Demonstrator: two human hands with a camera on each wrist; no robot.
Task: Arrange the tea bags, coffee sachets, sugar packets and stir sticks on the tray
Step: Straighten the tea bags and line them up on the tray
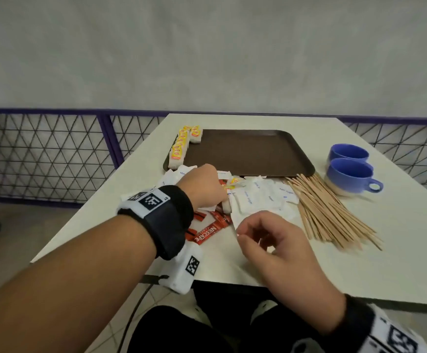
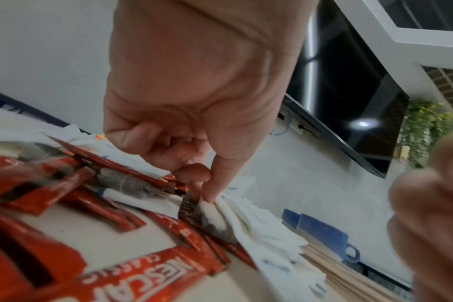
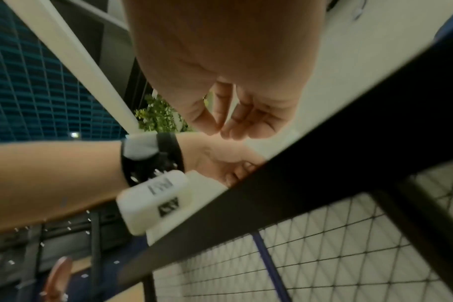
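A brown tray (image 1: 245, 151) lies on the white table, with a row of yellow-tagged tea bags (image 1: 180, 146) along its left edge. In front of it lies a mixed pile: white sugar packets (image 1: 260, 197), red coffee sachets (image 1: 207, 233) and wooden stir sticks (image 1: 327, 212) fanned out to the right. My left hand (image 1: 204, 184) reaches down into the pile. In the left wrist view its thumb and forefinger (image 2: 204, 188) pinch a tea bag (image 2: 212, 214) lying among the sachets (image 2: 132, 273). My right hand (image 1: 258, 238) hovers near the table's front edge, fingers loosely curled, holding nothing (image 3: 220, 128).
Two blue cups (image 1: 349, 177) stand right of the tray, behind the sticks. The table's near edge (image 1: 232, 284) runs just under my right wrist. A purple mesh railing (image 1: 54, 154) lines the far and left sides.
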